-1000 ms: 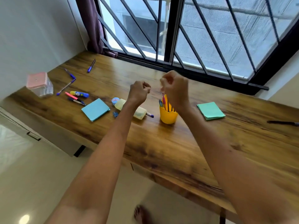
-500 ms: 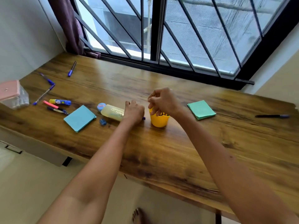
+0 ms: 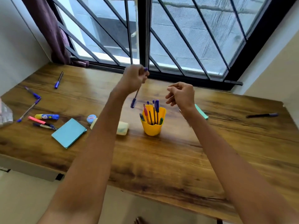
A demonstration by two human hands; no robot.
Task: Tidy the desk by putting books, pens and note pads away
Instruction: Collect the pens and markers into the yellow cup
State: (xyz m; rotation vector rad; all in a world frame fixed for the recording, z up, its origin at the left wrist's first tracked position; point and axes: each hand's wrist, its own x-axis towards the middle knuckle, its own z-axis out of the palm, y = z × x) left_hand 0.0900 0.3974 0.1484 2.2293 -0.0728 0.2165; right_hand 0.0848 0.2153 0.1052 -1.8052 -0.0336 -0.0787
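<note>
my two bare forearms rise from the bottom of the frame over the brown wooden desk (image 3: 161, 159). at centre stands a yellow plastic pen cup (image 3: 152, 125) holding several pens. my right hand (image 3: 182, 95) hovers above it, fingers loosely curled, empty. my left hand (image 3: 135, 78), higher, pinches a blue capped pen (image 3: 134, 101) hanging down. a light blue note pad (image 3: 68, 133) lies centre left.

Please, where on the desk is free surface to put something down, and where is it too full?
Free: the wide strip of desk along the near edge, in front of the yellow cup, and the patch between the green pad and the black pen. Crowded: the left end, around the blue pad, glue stick and loose pens.
</note>
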